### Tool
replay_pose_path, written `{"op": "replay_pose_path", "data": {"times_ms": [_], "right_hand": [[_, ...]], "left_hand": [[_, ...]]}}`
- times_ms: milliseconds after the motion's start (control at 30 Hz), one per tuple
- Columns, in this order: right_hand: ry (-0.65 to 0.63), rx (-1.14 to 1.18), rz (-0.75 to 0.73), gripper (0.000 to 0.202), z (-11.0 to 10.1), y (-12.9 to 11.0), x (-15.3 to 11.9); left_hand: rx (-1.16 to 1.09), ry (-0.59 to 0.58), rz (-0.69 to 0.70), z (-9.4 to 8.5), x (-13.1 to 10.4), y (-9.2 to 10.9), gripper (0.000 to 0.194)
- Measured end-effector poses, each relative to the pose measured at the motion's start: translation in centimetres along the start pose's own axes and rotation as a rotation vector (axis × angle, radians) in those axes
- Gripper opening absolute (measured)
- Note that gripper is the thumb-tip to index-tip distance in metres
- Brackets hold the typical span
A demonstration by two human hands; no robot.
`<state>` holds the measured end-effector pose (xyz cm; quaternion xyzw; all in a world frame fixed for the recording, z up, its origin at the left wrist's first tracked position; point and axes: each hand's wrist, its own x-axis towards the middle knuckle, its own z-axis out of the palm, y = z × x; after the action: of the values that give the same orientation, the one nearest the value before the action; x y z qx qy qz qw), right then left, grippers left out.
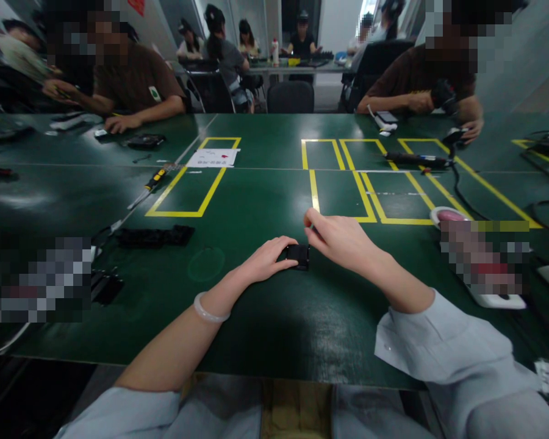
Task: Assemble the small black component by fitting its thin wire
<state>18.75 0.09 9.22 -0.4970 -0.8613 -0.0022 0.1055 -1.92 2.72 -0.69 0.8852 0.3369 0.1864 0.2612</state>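
A small black square object [298, 256] lies on the dark green table [256, 317] in front of me. Its left side is between the thumb and fingers of my left hand [269, 258], which wears a pale bracelet [210, 310] at the wrist. Just right of and above the object, my right hand [336, 236] is raised with its fingers curled and thumb and index drawn together. Whatever those fingertips hold, if anything, is too small to make out.
A black strip [155, 236] lies left, beyond it a yellow-black screwdriver [156, 178] and a paper sheet [213, 158]. Yellow tape outlines mark the table. A white-edged phone [478, 262] lies right, with a black tool [416, 160] and cable behind. People sit opposite.
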Motion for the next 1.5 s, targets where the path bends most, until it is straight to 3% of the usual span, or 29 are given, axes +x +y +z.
{"op": "replay_pose_path", "data": {"times_ms": [233,1500], "right_hand": [[-0.028,-0.058,0.007,0.030,0.17,0.13,0.36],[-0.053,-0.061,0.051,0.024,-0.58,-0.33,0.53]], "left_hand": [[0.004,-0.001,-0.009,-0.03,-0.07,0.09,0.037],[-0.008,-0.002,-0.021,0.09,0.10,0.01,0.039]]}}
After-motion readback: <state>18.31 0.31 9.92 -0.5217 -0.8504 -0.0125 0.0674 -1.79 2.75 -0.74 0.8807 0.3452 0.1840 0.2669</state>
